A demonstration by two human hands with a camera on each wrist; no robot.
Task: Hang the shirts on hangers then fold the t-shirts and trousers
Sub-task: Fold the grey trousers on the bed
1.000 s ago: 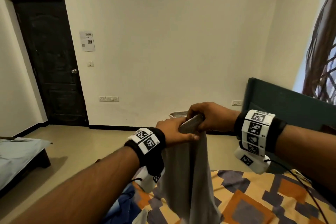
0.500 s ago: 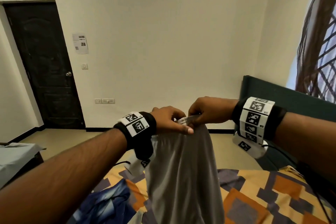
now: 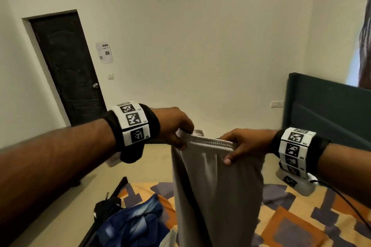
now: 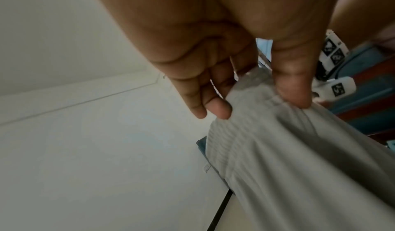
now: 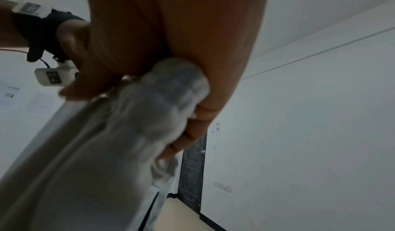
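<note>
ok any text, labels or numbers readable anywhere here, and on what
No text reads clearly enough to quote.
Paper notice on the wall by the door: printed lines and code squares, too small to read.
Left wristband: black-and-white marker patterns with tiny digits beside them, too small to read.
Right wristband: the same, unreadable.
Grey trousers: no label or print shows.

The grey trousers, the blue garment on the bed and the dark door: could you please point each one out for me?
grey trousers [image 3: 216, 186]: head view, on the hanging fabric below the waistband.
blue garment [image 3: 136, 224]: head view, on its crumpled middle.
dark door [image 3: 68, 70]: head view, on its upper panel.
</note>
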